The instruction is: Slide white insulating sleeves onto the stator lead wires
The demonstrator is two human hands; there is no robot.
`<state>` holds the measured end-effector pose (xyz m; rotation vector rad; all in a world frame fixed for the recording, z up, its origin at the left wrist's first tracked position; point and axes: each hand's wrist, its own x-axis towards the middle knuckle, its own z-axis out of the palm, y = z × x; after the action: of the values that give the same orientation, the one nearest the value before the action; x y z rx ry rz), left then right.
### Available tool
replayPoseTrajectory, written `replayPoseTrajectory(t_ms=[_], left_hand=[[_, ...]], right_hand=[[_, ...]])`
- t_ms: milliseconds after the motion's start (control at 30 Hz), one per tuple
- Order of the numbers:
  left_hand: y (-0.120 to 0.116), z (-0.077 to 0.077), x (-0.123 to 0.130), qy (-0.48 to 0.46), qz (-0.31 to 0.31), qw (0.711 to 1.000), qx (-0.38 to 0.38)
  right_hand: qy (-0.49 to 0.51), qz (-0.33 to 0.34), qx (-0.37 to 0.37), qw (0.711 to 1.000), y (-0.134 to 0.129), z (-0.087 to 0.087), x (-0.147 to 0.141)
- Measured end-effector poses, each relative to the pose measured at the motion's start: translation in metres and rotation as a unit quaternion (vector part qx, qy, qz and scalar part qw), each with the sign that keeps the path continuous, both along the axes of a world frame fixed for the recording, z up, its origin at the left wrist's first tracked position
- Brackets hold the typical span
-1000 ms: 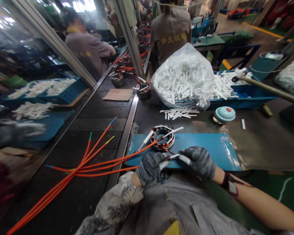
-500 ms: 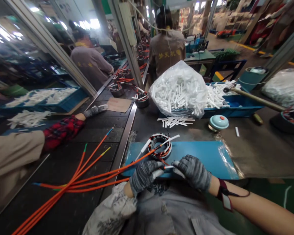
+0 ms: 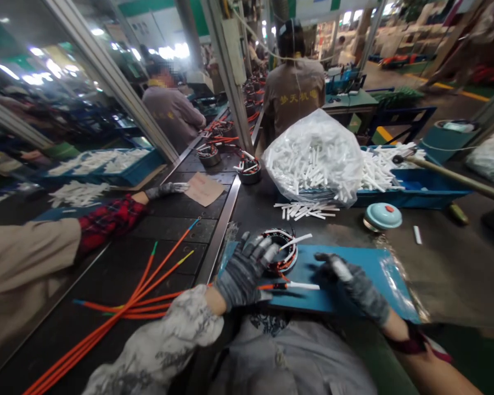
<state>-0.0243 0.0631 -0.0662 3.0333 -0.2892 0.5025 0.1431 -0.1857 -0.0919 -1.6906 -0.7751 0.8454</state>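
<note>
Left hand (image 3: 243, 273): fingers spread at left side of wound stator (image 3: 293, 257)
Right hand (image 3: 354, 282): fingers parted above blue mat (image 3: 364, 258)

Place: factory assembly hall.
Conveyor (image 3: 168, 216): dark track receding past metal posts (image 3: 233, 82), bearing orange cables (image 3: 82, 343) and wired rings (image 3: 209, 159).
Workers (image 3: 280, 115): several, stationed along it, two in grey shirts (image 3: 164, 107) lettered in yellow.
Bins (image 3: 432, 197): blue, heaped with loose white tubes (image 3: 379, 170).
Floor (image 3: 453, 109): marked with a yellow strip (image 3: 465, 93).

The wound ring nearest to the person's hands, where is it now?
In the head view, the wound ring lies just right of centre on the blue mat, partly hidden by the left hand.
</note>
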Motion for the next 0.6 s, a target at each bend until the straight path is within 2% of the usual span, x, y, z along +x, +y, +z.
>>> replayPoseTrajectory(t_ms=[33, 100, 200, 333, 467, 600], left_hand=[[0.004, 0.002, 0.006, 0.032, -0.004, 0.999, 0.001], [0.010, 0.003, 0.021, 0.090, -0.024, 0.996, -0.003], [0.014, 0.001, 0.039, 0.140, -0.058, 0.988, -0.026], [0.009, -0.003, 0.040, 0.117, -0.059, 0.989, -0.064], [0.020, 0.003, 0.025, 0.173, 0.031, 0.983, -0.046], [0.065, 0.024, 0.014, 0.233, 0.161, 0.958, -0.047]], right_hand=[[-0.008, -0.062, 0.000, 0.998, -0.008, -0.004, 0.005], [-0.029, -0.129, -0.025, 0.991, -0.019, -0.015, 0.011], [-0.110, -0.156, -0.060, 0.980, -0.026, -0.036, 0.009], [-0.178, -0.176, -0.068, 0.966, -0.027, -0.056, 0.002], [-0.217, -0.180, -0.057, 0.958, -0.030, -0.065, 0.001], [-0.241, -0.175, -0.053, 0.953, -0.033, -0.072, 0.001]])
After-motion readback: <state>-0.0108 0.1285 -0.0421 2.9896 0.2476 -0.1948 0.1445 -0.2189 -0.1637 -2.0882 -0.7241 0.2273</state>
